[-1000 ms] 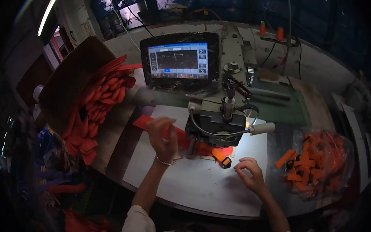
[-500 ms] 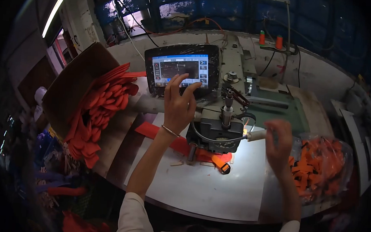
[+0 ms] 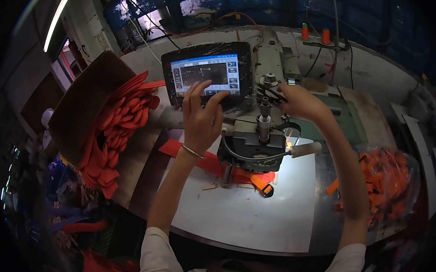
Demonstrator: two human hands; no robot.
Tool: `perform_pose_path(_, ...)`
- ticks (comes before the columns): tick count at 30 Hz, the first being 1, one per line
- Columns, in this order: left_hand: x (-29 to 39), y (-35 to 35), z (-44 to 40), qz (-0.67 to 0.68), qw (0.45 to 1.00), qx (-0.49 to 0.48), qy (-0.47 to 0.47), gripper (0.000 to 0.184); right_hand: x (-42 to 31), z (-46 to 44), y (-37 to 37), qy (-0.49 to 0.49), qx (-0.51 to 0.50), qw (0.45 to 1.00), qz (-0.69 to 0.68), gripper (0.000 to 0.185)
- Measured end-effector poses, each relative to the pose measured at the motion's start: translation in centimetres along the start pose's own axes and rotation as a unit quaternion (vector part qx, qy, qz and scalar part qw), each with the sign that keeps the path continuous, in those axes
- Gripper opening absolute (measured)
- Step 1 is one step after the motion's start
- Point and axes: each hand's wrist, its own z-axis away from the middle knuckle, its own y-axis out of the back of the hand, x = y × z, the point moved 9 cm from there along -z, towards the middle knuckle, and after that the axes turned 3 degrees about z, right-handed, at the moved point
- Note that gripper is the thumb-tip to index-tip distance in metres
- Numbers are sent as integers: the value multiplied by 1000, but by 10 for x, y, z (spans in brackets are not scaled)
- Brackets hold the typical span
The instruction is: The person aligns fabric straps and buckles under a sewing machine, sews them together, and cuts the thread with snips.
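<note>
The person's left hand (image 3: 201,123) was raised before the touchscreen (image 3: 201,76), fingers spread apart and bent, with nothing in its hold; whether a fingertip met the glass could not be told. The right hand (image 3: 302,102) was up at the top of the sewing machine (image 3: 253,146), its fingertips beside the metal disc (image 3: 269,79); whether they pinched anything there could not be made out.

The red strip (image 3: 207,164) lay on the white work plate (image 3: 252,226), below the left hand and apart from it, running rightward to beneath the machine's head. There the orange strap (image 3: 258,180), with its black buckle (image 3: 267,190), slanted toward the person, well below the right hand and out of both grips.
</note>
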Motion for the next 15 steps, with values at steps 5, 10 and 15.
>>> perform_pose_path(5, 3, -11, -3, 12, 1000, -15, 9, 38, 23, 20, 9, 26, 14, 981, -194, 14)
perform_pose_path(10, 1, -16, -3, -20, 999, -29, 4, 42, 65, 72, -7, -13, -13, 932, -363, 12)
perform_pose_path(15, 2, -19, -2, -51, 998, -33, -8, 46, 101, 135, -75, -24, 53, 753, -656, 18)
